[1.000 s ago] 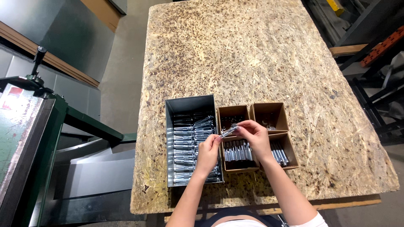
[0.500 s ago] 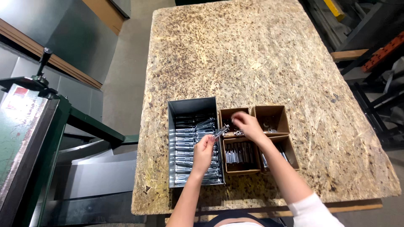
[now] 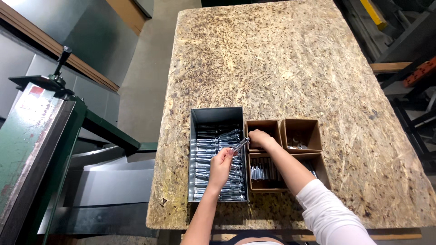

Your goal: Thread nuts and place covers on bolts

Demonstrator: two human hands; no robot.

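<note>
A slim silvery metal fastener (image 3: 241, 144) was pinched at its lower end by the fingertips of the left hand (image 3: 221, 167), angled up to the right so that its upper tip lay over the seam between the grey metal bin (image 3: 217, 115) and the upper-left cardboard box (image 3: 263, 124). The left hand was mostly closed, thumb and fingers drawn together on the piece, and it hovered above the bin's load of stacked silvery fasteners (image 3: 210, 159).

The right hand (image 3: 259, 138) was curled, knuckles up, down inside that upper-left cardboard box, just beside the fastener's raised tip. Its fingers were tucked under, so whether they gripped anything could not be told from this view.

To the right stood a second open cardboard box (image 3: 301, 123), holding what appeared to be a few small metal pieces, too small to make out. Below it, a lower cardboard box (image 3: 265, 187) held a row of short silvery parts (image 3: 262, 172); the right forearm in a white sleeve (image 3: 324, 211) crossed over it.

All the containers sat together near the front edge of a chipboard table (image 3: 281, 63). A green machine (image 3: 32, 136) stood to the left of the table.
</note>
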